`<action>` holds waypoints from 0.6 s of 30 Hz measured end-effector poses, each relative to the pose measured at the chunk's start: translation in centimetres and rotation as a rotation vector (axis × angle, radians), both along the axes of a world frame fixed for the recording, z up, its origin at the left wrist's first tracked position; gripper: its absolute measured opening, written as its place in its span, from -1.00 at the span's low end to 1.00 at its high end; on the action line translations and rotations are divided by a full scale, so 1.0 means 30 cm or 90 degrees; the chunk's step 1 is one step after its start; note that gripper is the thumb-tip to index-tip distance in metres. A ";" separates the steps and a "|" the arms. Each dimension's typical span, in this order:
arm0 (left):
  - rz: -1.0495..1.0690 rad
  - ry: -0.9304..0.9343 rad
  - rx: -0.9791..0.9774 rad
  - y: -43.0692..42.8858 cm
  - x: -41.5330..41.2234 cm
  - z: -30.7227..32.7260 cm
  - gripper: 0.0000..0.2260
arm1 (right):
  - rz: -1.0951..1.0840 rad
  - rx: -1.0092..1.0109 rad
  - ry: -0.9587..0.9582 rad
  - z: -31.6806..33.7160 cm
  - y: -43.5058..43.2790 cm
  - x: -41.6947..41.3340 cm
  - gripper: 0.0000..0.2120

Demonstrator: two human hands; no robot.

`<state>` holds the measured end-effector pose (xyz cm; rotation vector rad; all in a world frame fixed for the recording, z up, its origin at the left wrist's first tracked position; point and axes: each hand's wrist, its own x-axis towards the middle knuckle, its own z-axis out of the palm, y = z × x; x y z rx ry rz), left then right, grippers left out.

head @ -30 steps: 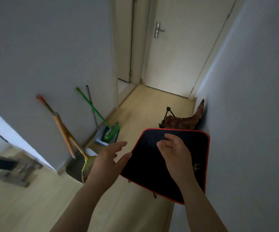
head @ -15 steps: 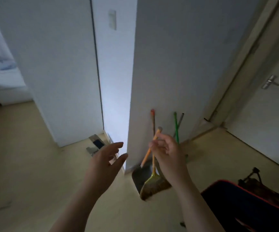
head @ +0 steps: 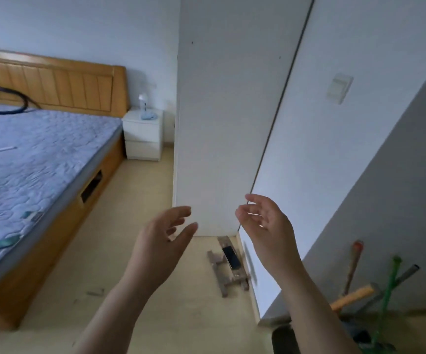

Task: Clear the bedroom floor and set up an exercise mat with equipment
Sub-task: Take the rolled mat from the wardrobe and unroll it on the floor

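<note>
The task looks barely begun. Both hands are up in front of the body and hold nothing: the left hand (head: 161, 241) and the right hand (head: 265, 221) have their fingers (head: 178, 212) released and loosely spread, palms turned toward each other. No exercise mat and no equipment can be seen anywhere in this view, so laying them out is yet to be done. The floor (head: 130, 320) between the bed (head: 28, 162) on the left and the white wall panel is mostly bare, but a small wooden stand (head: 228, 274) with a dark flat thing on it lies near the foot of the wall, below the right hand, and a small scrap (head: 95, 292) lies nearer the bed. Those probably need picking up first. Broom handles (head: 388, 295) lean at the near right.
</note>
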<state>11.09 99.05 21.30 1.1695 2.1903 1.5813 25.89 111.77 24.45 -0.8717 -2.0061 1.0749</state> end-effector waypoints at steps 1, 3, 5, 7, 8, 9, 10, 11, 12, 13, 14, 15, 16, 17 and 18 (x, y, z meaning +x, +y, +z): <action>0.007 0.018 0.011 0.017 -0.051 0.026 -0.72 | 0.008 0.011 0.012 0.025 0.024 -0.054 -0.70; 0.030 0.048 0.031 0.051 -0.173 0.080 -0.69 | 0.034 0.037 0.036 0.072 0.079 -0.185 -0.69; 0.047 0.080 0.045 0.097 -0.303 0.141 -0.69 | 0.056 0.069 0.061 0.125 0.140 -0.317 -0.69; 0.062 0.104 0.066 0.145 -0.432 0.210 -0.70 | 0.080 0.099 0.095 0.184 0.199 -0.448 -0.69; 0.072 0.114 0.079 0.171 -0.495 0.248 -0.72 | 0.091 0.109 0.113 0.218 0.227 -0.511 -0.69; 0.084 0.118 0.091 0.193 -0.550 0.282 -0.73 | 0.098 0.117 0.128 0.248 0.254 -0.568 -0.70; 0.096 0.124 0.101 0.217 -0.616 0.320 -0.75 | 0.106 0.122 0.147 0.282 0.285 -0.637 -0.70; 0.107 0.128 0.110 0.235 -0.668 0.349 -0.76 | 0.112 0.125 0.162 0.308 0.308 -0.693 -0.70; 0.115 0.138 0.120 0.254 -0.728 0.377 -0.76 | 0.118 0.128 0.176 0.333 0.332 -0.760 -0.71; 0.122 0.149 0.126 0.268 -0.782 0.399 -0.76 | 0.125 0.130 0.187 0.354 0.351 -0.822 -0.71; 0.128 0.163 0.128 0.278 -0.842 0.418 -0.77 | 0.133 0.134 0.193 0.373 0.370 -0.889 -0.70; 0.134 0.175 0.129 0.287 -0.905 0.436 -0.77 | 0.140 0.139 0.198 0.392 0.386 -0.958 -0.70; 0.139 0.182 0.131 0.294 -0.968 0.453 -0.77 | 0.147 0.144 0.202 0.408 0.400 -1.027 -0.69; 0.145 0.185 0.136 0.296 -1.031 0.472 -0.78 | 0.154 0.145 0.208 0.426 0.410 -1.094 -0.69; 0.153 0.192 0.144 0.299 -1.099 0.489 -0.78 | 0.160 0.148 0.217 0.442 0.419 -1.166 -0.69</action>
